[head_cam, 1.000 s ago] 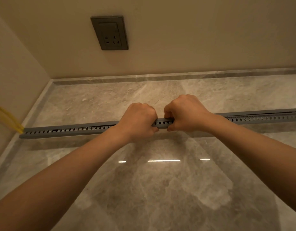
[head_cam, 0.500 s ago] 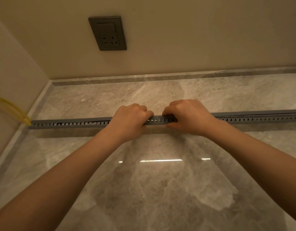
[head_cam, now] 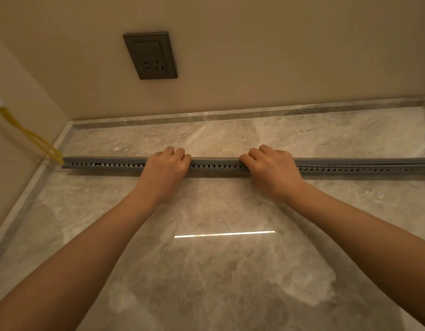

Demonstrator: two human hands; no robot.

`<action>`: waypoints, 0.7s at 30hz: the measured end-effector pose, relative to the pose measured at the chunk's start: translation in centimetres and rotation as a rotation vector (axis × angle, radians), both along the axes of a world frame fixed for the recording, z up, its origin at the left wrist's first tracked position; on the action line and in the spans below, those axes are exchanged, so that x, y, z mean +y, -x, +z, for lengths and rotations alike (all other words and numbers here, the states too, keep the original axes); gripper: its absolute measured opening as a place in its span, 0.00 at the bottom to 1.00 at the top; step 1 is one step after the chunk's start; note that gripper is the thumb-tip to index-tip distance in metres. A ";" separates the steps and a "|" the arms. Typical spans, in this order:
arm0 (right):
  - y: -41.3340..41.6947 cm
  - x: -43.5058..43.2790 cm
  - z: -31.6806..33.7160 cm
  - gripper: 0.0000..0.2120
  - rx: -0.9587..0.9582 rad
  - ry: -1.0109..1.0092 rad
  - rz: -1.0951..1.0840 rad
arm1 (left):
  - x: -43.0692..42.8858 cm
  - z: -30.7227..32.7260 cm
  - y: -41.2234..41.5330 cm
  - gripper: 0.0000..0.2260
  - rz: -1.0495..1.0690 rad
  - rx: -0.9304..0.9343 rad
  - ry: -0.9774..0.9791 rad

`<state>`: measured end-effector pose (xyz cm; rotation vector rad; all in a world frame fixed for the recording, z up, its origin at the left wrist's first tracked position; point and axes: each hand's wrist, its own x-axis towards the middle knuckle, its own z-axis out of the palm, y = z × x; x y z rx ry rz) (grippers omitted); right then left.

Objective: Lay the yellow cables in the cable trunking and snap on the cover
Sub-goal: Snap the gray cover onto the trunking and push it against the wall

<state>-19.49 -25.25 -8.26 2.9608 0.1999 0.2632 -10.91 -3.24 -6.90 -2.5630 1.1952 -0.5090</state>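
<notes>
Here, grey cable trunking [head_cam: 214, 166] spans the marble floor [head_cam: 230, 271] from 9 to 3 o'clock, its right end cut off by the frame. Left hand [head_cam: 166, 164] and right hand [head_cam: 272, 167] press on the cover [head_cam: 214, 160], fingers [head_cam: 180, 152] curled over its far edge, tips hidden. Yellow cables [head_cam: 27, 137] enter at 9 o'clock; inside, unseen. Wall socket [head_cam: 150, 56] at 12

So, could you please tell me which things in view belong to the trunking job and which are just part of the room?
Part of the job:
- grey cable trunking
- its cover
- yellow cables at its left end
- left hand and right hand, pressing the cover down

Not part of it:
- wall socket
- marble floor
</notes>
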 end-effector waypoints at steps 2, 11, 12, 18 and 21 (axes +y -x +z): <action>-0.2 0.0 -0.1 0.14 -0.016 -0.020 -0.009 | -0.2 -0.1 -0.2 0.09 -0.017 0.014 0.024; -2.0 1.5 0.4 0.10 -0.101 -0.067 0.101 | 1.4 0.1 -1.7 0.09 0.024 0.005 -0.014; -2.2 1.9 0.4 0.08 -0.116 -0.072 0.116 | 1.3 0.0 -1.7 0.09 0.030 0.000 -0.010; -2.9 2.6 0.3 0.06 -0.132 -0.061 0.129 | -1.9 -0.5 -0.8 0.09 -0.045 0.034 0.075; -2.9 2.5 0.3 0.06 -0.133 -0.051 0.143 | -3.5 -0.7 -0.5 0.08 -0.071 0.036 0.062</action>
